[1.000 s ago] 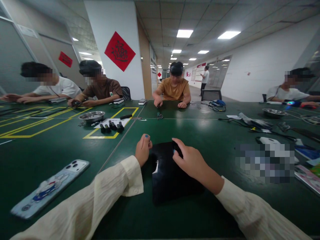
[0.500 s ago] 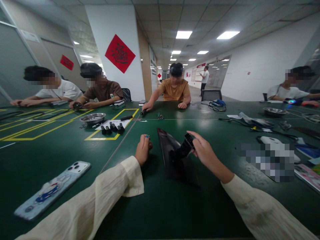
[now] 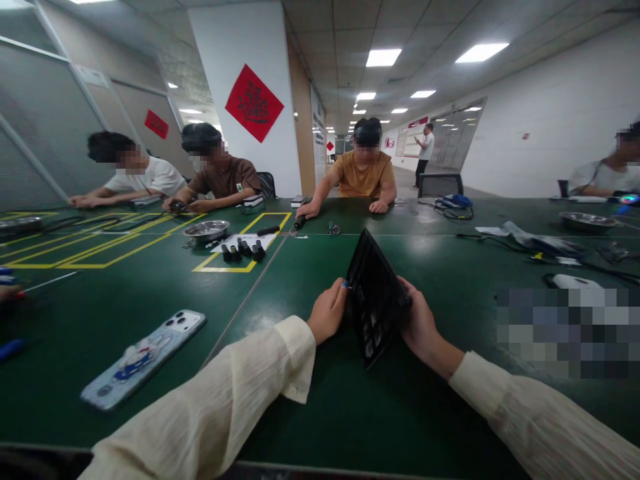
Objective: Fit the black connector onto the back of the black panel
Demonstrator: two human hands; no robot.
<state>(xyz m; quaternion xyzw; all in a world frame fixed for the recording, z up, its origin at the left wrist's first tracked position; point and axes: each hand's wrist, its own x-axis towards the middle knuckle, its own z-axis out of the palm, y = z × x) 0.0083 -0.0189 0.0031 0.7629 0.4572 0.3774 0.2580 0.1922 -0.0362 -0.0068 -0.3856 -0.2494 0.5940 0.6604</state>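
A flat black plastic panel point(image 3: 374, 298) stands tilted on its edge on the green table point(image 3: 310, 407), its ribbed underside facing me. My right hand point(image 3: 419, 321) grips its right edge from behind. My left hand point(image 3: 328, 311) is curled in a pinch against the panel's left edge; what sits between its fingertips is too small to make out. Both arms wear cream sleeves.
A phone in a blue patterned case point(image 3: 145, 357) lies left of my arms. Further off sit a metal bowl point(image 3: 206, 231), several small black parts point(image 3: 244, 251) and cables point(image 3: 540, 245) at the right. Several people sit around the table; one in an orange shirt point(image 3: 363, 175) faces me.
The black panel lay flat, then my right hand lifted and turned it up onto its edge. My left hand moved in against it. The view shifted slightly.
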